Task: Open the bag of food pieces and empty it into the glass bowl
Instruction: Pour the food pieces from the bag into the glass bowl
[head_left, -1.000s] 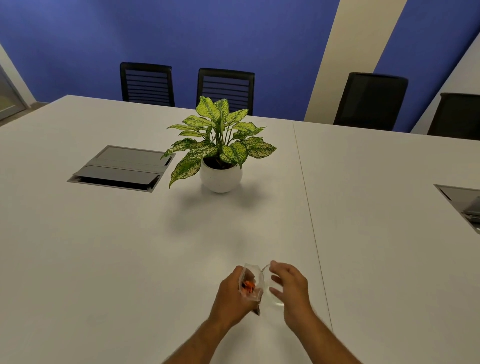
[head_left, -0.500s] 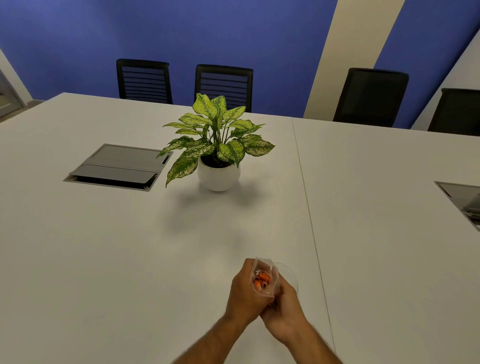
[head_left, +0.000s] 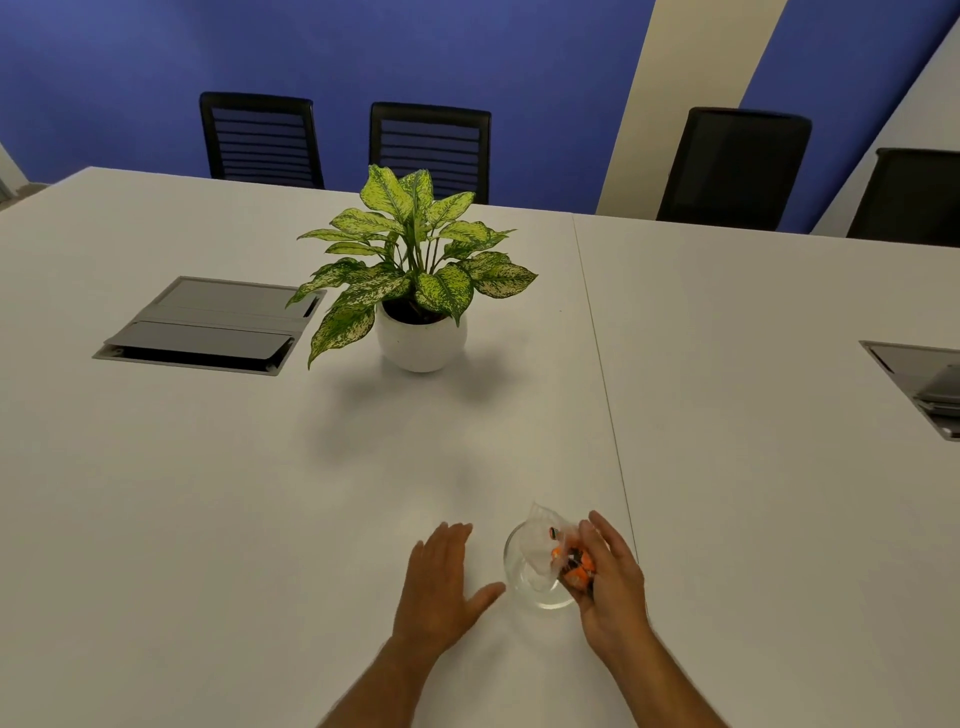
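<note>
A small clear plastic bag (head_left: 546, 540) with orange and dark food pieces (head_left: 574, 564) in it is held over a small glass bowl (head_left: 532, 584) on the white table (head_left: 208, 493). My right hand (head_left: 610, 577) grips the bag at its right side, with the pieces bunched by the fingers. My left hand (head_left: 441, 582) rests flat on the table just left of the bowl, fingers spread, holding nothing. The bowl looks empty of pieces.
A potted plant (head_left: 415, 291) in a white pot stands mid-table beyond the bowl. A grey cable hatch (head_left: 208, 325) is set into the table at the left, another hatch (head_left: 924, 384) at the right edge. Black chairs (head_left: 431, 145) line the far side.
The bag passed from my left hand to my right hand and now sits over the bowl. My left hand let go and moved left, flat onto the table.
</note>
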